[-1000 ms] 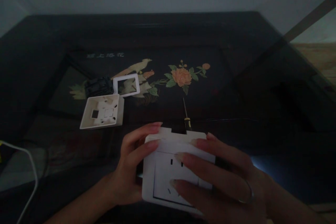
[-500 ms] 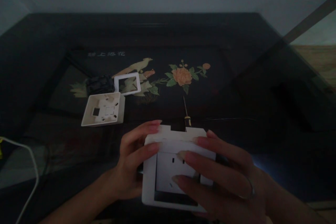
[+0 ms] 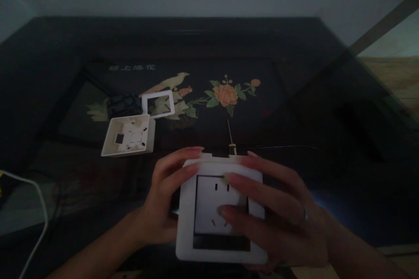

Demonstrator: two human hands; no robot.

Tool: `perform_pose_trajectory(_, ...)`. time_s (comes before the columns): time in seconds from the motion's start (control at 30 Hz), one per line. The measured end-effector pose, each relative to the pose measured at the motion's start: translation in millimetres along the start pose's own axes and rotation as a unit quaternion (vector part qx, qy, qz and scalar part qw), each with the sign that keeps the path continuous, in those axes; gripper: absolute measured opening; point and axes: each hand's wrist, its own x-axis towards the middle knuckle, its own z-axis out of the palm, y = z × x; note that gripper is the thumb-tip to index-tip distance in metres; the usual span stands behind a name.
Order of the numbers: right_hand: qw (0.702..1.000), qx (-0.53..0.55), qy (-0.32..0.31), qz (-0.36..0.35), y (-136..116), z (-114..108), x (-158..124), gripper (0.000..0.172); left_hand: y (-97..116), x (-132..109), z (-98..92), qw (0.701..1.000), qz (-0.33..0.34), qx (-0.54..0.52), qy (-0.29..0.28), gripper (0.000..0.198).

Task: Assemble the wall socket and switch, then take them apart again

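Between both hands sits a white wall socket (image 3: 206,209) with a square frame and slotted face, mounted on a white box whose notched top edge shows behind the frame. A dark gap runs below the socket face inside the frame. My left hand (image 3: 163,196) grips the left side, its fingers bent over the top corner. My right hand (image 3: 278,209) holds the right side, with fingers lying across the frame and the face. Just beyond the socket lies a screwdriver (image 3: 232,144), its shaft pointing away; the near end of its handle is hidden.
To the left stands an open white mounting box (image 3: 131,137). Behind it lie a dark part (image 3: 124,105) and a white frame (image 3: 158,115). A white cable (image 3: 44,209) curves along the left edge. The dark glossy table (image 3: 262,43) bears a flower-and-bird picture.
The socket has tilted so its face shows more fully and less of the box's top is visible. The right fingers have shifted slightly on the face.
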Motion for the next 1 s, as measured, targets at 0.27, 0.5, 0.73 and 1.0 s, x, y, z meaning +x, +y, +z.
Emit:
perform_pose_trajectory(0.27, 0.94, 0.16, 0.009, 0.301, 9.6, -5.8, -4.0, 0.043, 1.2, -5.1, 4.2, 0.974, -0.198, -0.068, -0.088, 0.106)
perform_pose_trajectory(0.5, 0.791, 0.164, 0.132, 0.575, 53.3, 4.3, -16.3, 0.033, 2.5, 0.2, 6.0, 0.961, -0.271, -0.039, -0.045, 0.106)
perform_pose_trajectory(0.73, 0.778, 0.046, 0.045, 0.625, 89.0, 2.6, -33.2, 0.017, -6.5, 4.2, 2.3, 0.939, -0.342, 0.024, -0.005, 0.092)
perform_pose_trajectory(1.0, 0.806, -0.074, -0.028, 0.587, 90.5, 7.0, -41.6, 0.016, -8.6, 4.7, 4.3, 0.951, -0.296, 0.079, -0.036, 0.088)
